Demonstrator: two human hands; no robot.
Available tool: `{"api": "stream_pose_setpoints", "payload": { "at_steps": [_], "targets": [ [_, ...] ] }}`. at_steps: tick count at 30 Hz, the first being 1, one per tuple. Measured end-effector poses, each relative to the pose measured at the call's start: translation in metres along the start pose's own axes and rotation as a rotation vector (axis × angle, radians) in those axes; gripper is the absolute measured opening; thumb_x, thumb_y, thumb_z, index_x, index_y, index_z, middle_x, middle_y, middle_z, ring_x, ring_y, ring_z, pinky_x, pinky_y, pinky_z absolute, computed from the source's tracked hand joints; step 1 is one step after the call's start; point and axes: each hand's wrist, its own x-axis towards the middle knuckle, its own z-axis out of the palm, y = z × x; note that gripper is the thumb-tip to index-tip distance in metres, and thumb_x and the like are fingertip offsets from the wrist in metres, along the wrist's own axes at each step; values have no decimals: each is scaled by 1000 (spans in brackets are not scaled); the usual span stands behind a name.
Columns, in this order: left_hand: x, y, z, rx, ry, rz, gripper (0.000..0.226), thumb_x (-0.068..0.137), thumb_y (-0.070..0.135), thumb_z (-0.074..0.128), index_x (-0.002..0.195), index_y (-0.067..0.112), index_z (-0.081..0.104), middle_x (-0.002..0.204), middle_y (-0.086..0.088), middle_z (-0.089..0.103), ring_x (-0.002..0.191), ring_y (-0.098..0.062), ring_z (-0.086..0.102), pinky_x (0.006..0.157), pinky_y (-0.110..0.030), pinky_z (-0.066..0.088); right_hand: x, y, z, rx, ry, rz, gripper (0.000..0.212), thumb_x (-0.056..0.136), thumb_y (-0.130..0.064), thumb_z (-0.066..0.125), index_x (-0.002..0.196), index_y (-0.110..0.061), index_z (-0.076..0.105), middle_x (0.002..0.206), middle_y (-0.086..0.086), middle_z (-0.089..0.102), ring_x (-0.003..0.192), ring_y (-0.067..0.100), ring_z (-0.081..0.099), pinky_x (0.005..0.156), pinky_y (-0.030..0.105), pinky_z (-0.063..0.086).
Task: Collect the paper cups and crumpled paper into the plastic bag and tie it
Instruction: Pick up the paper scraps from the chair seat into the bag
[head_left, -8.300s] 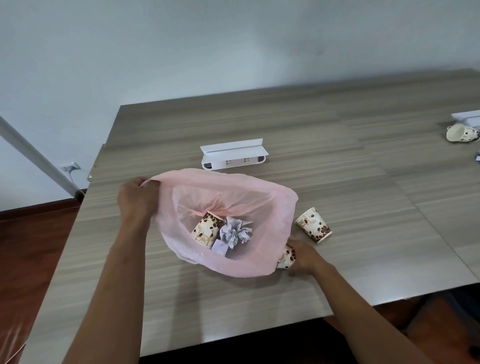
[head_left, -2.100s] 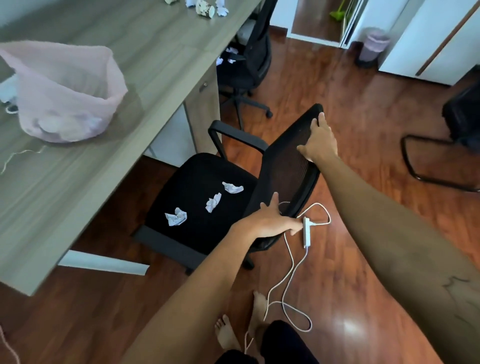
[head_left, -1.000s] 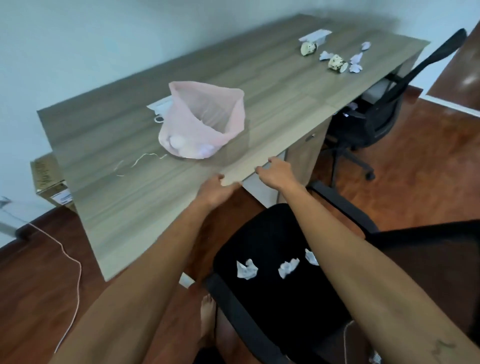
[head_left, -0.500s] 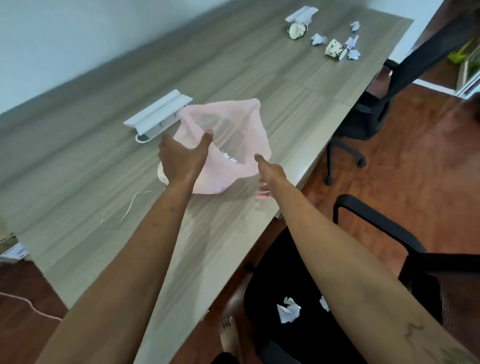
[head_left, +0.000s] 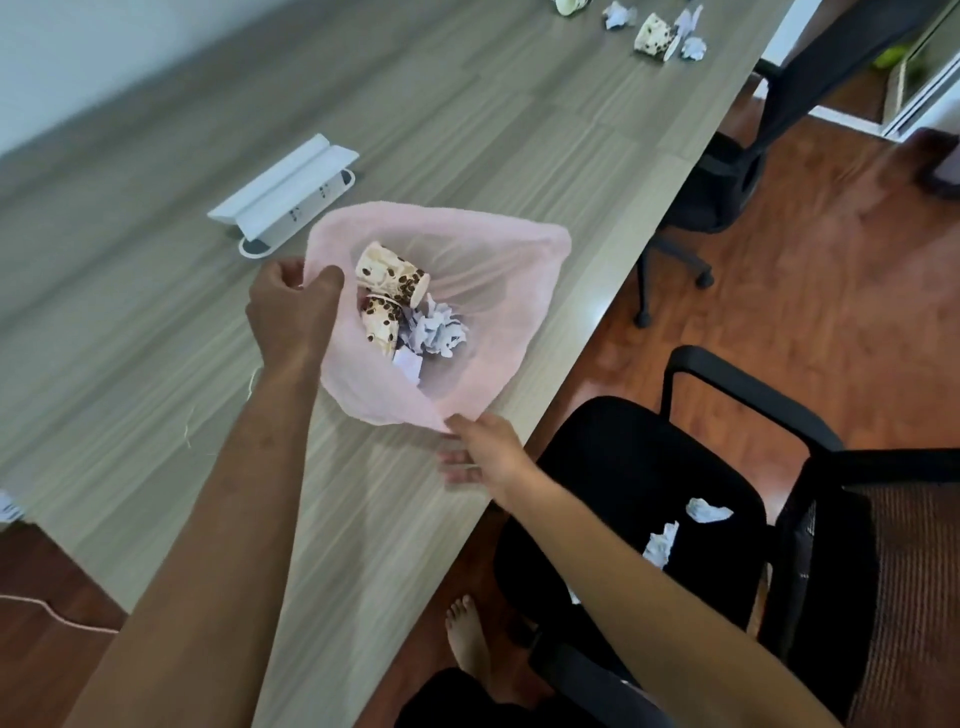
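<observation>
Pink plastic bag (head_left: 498, 332) stretched between left hand (head_left: 291, 312) and right hand (head_left: 480, 457).

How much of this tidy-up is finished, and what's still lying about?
Partly done. Two paper cups and crumpled paper already lie inside the pink bag. In hand: the left hand and right hand grip the bag's rim, holding it open. Left: paper scraps on the black chair, a cup and paper at the table's far end, then tying.
</observation>
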Motion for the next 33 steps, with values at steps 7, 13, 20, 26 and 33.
{"api": "stream_pose_setpoints", "payload": {
  "at_steps": [7, 13, 20, 26, 33],
  "targets": [
    [-39, -13, -16, 170, 110, 188, 80, 66, 51, 79, 129, 14, 47, 128, 0, 58, 113, -17, 57, 90, -26, 42, -17, 36, 17, -1, -174, -76, 24, 94, -36, 62, 102, -13, 63, 107, 2, 66, 80, 17, 63, 68, 37, 58],
    [-77, -53, -6, 275, 115, 151, 105, 59, 42, 85, 143, 9, 32, 140, -11, 42, 126, -29, 48, 95, -43, 46, -12, 60, -39, -179, -325, -74, 18, 89, -22, 70, 102, -11, 66, 100, 6, 70, 76, 20, 67, 66, 35, 57],
    [-92, -78, 16, 149, 122, -10, 76, 76, 13, 66, 142, 10, 29, 135, -11, 52, 119, -31, 54, 94, -35, 45, 40, 139, -129, -817, 218, 80, 23, 84, -35, 60, 88, -13, 66, 92, 8, 70, 81, 28, 70, 71, 36, 61],
    [-94, -86, 31, 73, 131, -20, 58, 83, 5, 52, 137, 6, 30, 115, -7, 53, 96, -21, 51, 77, -20, 40, 80, 218, -175, -797, 380, 370, 76, 82, -41, 67, 147, -28, 30, 142, 17, 36, 120, 35, 52, 93, 41, 47],
    [-94, -99, 34, 20, 131, 19, 42, 84, 11, 56, 110, 19, 23, 90, 12, 47, 78, -7, 55, 60, -9, 42, 113, 270, -176, -794, 462, 257, 62, 88, -19, 66, 145, -20, 40, 145, 17, 28, 122, 35, 46, 97, 37, 45]
  ]
}}
